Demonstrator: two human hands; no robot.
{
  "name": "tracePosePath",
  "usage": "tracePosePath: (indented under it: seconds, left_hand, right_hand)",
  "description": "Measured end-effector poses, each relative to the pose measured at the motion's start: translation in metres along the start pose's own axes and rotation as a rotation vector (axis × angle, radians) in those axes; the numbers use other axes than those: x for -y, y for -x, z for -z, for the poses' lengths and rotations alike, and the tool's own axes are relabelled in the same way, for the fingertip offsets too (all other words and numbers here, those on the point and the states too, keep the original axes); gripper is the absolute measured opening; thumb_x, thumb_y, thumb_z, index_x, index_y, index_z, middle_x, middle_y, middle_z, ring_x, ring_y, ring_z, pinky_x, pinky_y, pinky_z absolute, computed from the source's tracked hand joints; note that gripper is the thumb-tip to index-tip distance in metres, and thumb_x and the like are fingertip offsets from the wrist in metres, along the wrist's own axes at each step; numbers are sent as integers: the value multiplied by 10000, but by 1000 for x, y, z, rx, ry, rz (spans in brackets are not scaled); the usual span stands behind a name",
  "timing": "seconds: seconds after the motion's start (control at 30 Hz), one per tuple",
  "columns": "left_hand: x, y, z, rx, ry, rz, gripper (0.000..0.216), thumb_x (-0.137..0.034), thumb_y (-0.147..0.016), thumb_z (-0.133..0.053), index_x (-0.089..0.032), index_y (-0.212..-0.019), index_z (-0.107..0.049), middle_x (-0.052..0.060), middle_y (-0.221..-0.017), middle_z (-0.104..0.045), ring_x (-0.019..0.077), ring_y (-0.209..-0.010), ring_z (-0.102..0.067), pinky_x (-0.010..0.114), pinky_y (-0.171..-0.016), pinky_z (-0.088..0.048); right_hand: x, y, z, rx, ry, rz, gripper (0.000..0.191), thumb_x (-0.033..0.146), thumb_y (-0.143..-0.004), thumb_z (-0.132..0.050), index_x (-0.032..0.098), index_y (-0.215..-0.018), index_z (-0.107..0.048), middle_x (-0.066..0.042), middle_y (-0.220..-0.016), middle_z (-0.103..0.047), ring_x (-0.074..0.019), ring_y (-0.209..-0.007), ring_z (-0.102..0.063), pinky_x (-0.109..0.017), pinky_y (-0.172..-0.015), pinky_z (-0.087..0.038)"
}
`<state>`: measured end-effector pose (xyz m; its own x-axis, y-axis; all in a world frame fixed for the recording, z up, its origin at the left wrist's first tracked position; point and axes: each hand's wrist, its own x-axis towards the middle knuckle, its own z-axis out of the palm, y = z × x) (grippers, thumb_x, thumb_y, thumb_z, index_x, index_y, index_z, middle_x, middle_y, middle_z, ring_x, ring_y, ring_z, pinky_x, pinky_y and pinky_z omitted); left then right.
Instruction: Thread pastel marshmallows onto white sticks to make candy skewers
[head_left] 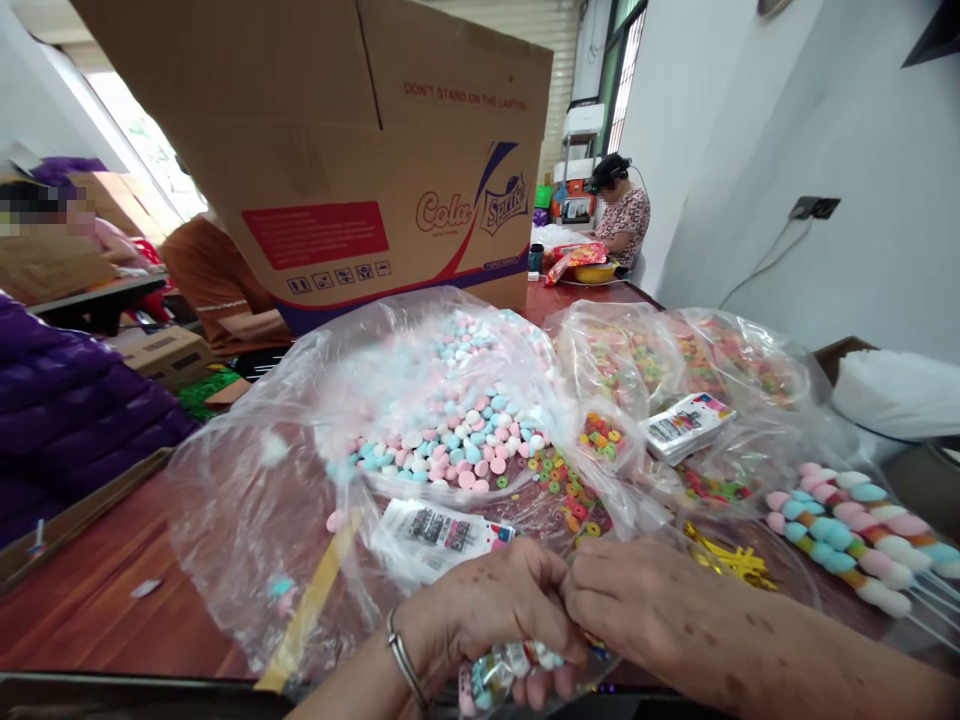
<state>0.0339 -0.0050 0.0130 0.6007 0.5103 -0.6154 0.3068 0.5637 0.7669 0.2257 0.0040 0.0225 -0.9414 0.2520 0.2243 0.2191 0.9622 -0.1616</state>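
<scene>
My left hand (pixel 499 605), a metal bangle at its wrist, is closed around a marshmallow skewer in clear wrapping (pixel 514 665); pink, blue and white pieces show below the fingers. Pressed against it, my right hand (pixel 622 590) is closed at the upper end of the wrapping; what its fingertips pinch is hidden. Just beyond lie a stack of printed white packets (pixel 442 535) and an open clear bag of pastel marshmallows (pixel 469 440). Gold twist ties (pixel 727 560) lie beyond my right forearm. Several unwrapped marshmallow skewers (pixel 855 530) rest at the right.
A big cardboard carton (pixel 390 170) stands behind the marshmallow bag. Clear bags of colourful ring candies (pixel 682 360) and a second stack of cards (pixel 688 425) lie at the back right. One person (pixel 622 215) sits at the table's far end; others are at the left.
</scene>
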Motion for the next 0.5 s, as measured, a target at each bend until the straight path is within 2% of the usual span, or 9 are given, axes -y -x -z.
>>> tracePosePath:
  seconds: [0.03, 0.1, 0.17, 0.23, 0.27, 0.3, 0.33, 0.4, 0.5]
  left_hand:
    - [-1, -1, -3, -60, -77, -8, 95, -105, -585, -618, -160, -639, -673, -27, -518, -626, 127, -370, -542, 204, -344, -429]
    - [-3, -4, -9, -310, -310, -145, 115, -85, -621, -577, -174, -656, -641, -13, -534, -623, 171, -443, -589, 253, -411, -472]
    - [-3, -11, -14, -699, -607, -439, 168, -66, -697, -541, -171, -773, -647, 44, -638, -668, 230, -598, -650, 330, -547, -526]
    - [-1, -17, -20, -1081, -835, -795, 214, -62, -774, -505, -148, -913, -643, 132, -839, -701, 287, -822, -660, 431, -732, -531]
    - [0, -19, -23, -1212, -884, -946, 215, -73, -800, -504, -139, -959, -633, 165, -929, -692, 304, -913, -637, 469, -805, -509]
    - [0, -19, -25, -1287, -885, -1059, 190, -98, -819, -517, -137, -972, -624, 175, -975, -676, 306, -959, -610, 484, -846, -485]
    - [0, -19, -27, -1306, -836, -1114, 143, -137, -836, -536, -144, -953, -618, 163, -970, -662, 294, -952, -592, 473, -852, -474]
    - [-3, -18, -30, -1198, -580, -1032, 93, -239, -882, -538, -171, -857, -597, 96, -849, -631, 240, -825, -571, 397, -774, -472]
    - [-11, -17, -25, -794, 81, -735, 355, -423, -955, -407, -188, -732, -554, 39, -684, -577, 189, -659, -542, 322, -646, -450]
  right_hand:
    - [1, 0, -6, -31, 74, -22, 112, 82, -861, -531, 180, -856, -585, -25, -845, -664, -167, -742, -540, -308, -638, -372]
    - [-2, -2, -16, -134, 235, -75, 122, 68, -819, -522, 173, -836, -583, -48, -794, -641, -193, -702, -519, -330, -599, -340]
    - [-13, -8, -21, -268, 346, -171, 152, 50, -815, -490, 178, -781, -566, -44, -717, -597, -191, -645, -484, -327, -571, -310]
    - [-29, -15, -21, -411, 404, -278, 200, 53, -847, -458, 185, -726, -545, -33, -661, -552, -180, -610, -454, -316, -564, -298]
    - [-37, -20, -19, -477, 431, -321, 222, 70, -872, -446, 187, -708, -540, -31, -647, -537, -179, -611, -449, -313, -568, -299]
    - [-44, -24, -16, -529, 453, -345, 243, 89, -894, -437, 189, -697, -537, -32, -641, -530, -180, -621, -450, -311, -579, -304]
    - [-49, -28, -13, -574, 473, -349, 258, 102, -910, -428, 188, -694, -540, -32, -638, -525, -183, -634, -453, -310, -592, -312]
    - [-54, -36, -7, -641, 491, -314, 254, 110, -926, -422, 179, -728, -566, -34, -641, -529, -186, -658, -455, -309, -622, -330]
    - [-45, -46, -2, -690, 422, -212, 221, 106, -931, -417, 152, -824, -604, -43, -669, -558, -184, -689, -466, -302, -657, -361]
